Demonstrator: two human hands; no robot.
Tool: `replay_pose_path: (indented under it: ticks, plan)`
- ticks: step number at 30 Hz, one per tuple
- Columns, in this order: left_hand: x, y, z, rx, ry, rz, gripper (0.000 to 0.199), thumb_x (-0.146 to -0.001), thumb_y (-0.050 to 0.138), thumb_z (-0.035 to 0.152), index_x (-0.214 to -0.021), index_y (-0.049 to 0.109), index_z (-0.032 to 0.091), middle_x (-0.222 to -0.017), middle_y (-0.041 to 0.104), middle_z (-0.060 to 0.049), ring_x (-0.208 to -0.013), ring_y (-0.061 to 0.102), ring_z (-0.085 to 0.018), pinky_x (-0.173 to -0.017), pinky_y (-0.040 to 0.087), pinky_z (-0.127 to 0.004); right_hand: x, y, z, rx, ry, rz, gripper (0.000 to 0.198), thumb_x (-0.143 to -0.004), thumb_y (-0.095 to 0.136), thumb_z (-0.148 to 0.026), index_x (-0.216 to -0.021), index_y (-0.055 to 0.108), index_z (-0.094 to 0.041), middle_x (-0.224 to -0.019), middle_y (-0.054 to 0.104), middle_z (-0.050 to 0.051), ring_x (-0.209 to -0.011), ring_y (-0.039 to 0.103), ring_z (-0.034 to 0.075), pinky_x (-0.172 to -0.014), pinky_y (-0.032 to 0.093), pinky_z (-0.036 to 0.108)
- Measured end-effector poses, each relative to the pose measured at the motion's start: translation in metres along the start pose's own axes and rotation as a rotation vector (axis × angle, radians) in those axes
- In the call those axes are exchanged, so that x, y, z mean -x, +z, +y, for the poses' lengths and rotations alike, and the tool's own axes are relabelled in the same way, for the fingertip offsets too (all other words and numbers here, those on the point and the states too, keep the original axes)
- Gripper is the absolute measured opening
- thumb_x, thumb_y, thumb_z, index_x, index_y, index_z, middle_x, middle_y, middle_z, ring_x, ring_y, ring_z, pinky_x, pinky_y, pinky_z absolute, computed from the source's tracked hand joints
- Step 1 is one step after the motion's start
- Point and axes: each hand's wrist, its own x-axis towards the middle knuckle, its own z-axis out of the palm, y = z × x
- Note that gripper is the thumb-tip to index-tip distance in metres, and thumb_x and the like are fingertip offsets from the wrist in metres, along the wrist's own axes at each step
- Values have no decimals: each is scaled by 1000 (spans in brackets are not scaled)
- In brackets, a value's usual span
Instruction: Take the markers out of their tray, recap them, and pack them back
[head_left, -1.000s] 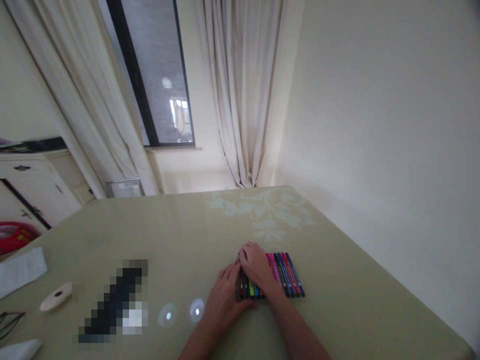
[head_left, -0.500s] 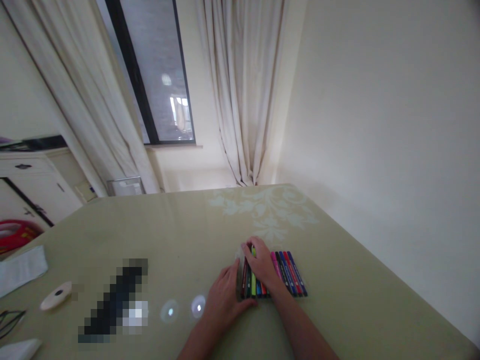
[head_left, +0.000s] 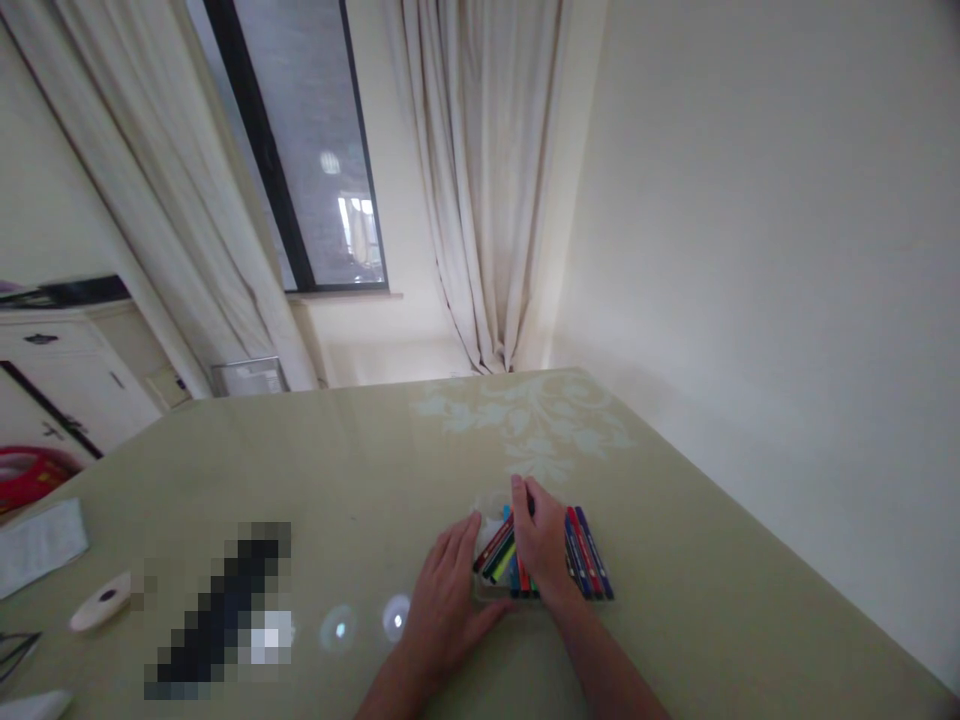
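A clear plastic case [head_left: 480,592] lies flat on the table with a row of coloured markers [head_left: 589,550] in it. Along its left side and front edge rests my left hand [head_left: 448,580], fingers stretched out and thumb spread apart, touching the case. My right hand [head_left: 544,540] is closed over the middle of the row, with a dark marker end [head_left: 531,503] showing between thumb and fingers. Its palm hides several markers. Left of it, dark, green and yellow markers [head_left: 501,560] lie slanted, their tops leaning right. The blue and red ones at the right end stay side by side.
A pale green table [head_left: 337,500] with a white leaf pattern spreads around the case. On its left lie a blurred-out dark object [head_left: 225,610], a white oval item [head_left: 102,602] and a folded pale cloth [head_left: 41,545]. A wall [head_left: 787,350] borders the right side.
The left-hand markers went from upright in the row to slanted right, baring part of the case's upper left. My right hand has shifted slightly right and closed more. My left hand stays.
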Motion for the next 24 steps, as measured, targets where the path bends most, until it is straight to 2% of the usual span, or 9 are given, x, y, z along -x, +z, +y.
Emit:
replay_pose_path:
  ticks: [4,6,8,10,12,14,18,21,24]
  plan:
    - [0,5,-2,-111,9,47,57,-101,42,27,-156,31,18,-142,61,-16,-126,62,-27,-105,49,-44,19,16,-18,-79,-38,-217,44,-103,44,-50,-70,49,-22,-63,54,-3,-61,50,14,-60,35,26]
    - [-3,4,-9,-125,-64,25,54,-100,31,16,-154,35,18,-141,63,-15,-119,67,-25,-97,53,-40,20,20,-20,-148,-27,-305,40,-104,43,-49,-76,55,-22,-69,61,-1,-65,56,15,-62,40,25]
    - [-8,-4,-21,-119,-209,6,53,-101,27,17,-153,36,18,-144,60,-16,-116,69,-24,-94,55,-38,13,17,-13,-194,22,-279,39,-105,37,-47,-86,60,-22,-78,67,2,-69,60,17,-65,44,26]
    - [-11,-15,-33,-135,-378,29,52,-102,26,18,-154,35,17,-142,61,-17,-115,68,-25,-94,54,-38,1,8,2,-158,74,-162,40,-105,31,-44,-94,63,-21,-85,70,5,-73,64,19,-69,47,28]
    - [-11,-26,-43,-197,-458,58,51,-102,27,18,-152,38,14,-135,64,-18,-117,66,-26,-96,52,-38,-11,-1,20,-22,67,-90,37,-102,35,-41,-92,65,-21,-90,72,7,-84,66,22,-77,47,31]
    - [-10,-35,-50,-276,-486,68,49,-101,30,18,-148,43,12,-128,65,-17,-116,64,-26,-97,50,-39,-16,-5,34,129,65,-133,37,-102,35,-38,-87,64,-22,-87,72,8,-83,66,23,-77,45,32]
    - [-8,-39,-53,-400,-503,48,43,-100,40,25,-139,53,11,-121,65,-16,-109,61,-28,-96,49,-42,-13,2,41,468,-71,-273,36,-103,39,-29,-81,66,-21,-89,71,10,-88,62,25,-82,41,34]
    - [-9,-36,-48,-407,-471,99,43,-101,43,34,-135,58,11,-127,64,-17,-114,59,-31,-99,48,-48,-9,11,35,621,-170,-326,32,-104,44,-27,-84,69,-21,-93,71,11,-94,61,25,-85,38,35]
    - [-11,-27,-35,-267,-242,85,42,-101,46,39,-135,59,18,-136,63,-14,-125,56,-31,-107,44,-49,-13,17,31,677,-177,-335,32,-105,45,-27,-88,71,-20,-95,72,10,-94,62,24,-84,36,35]
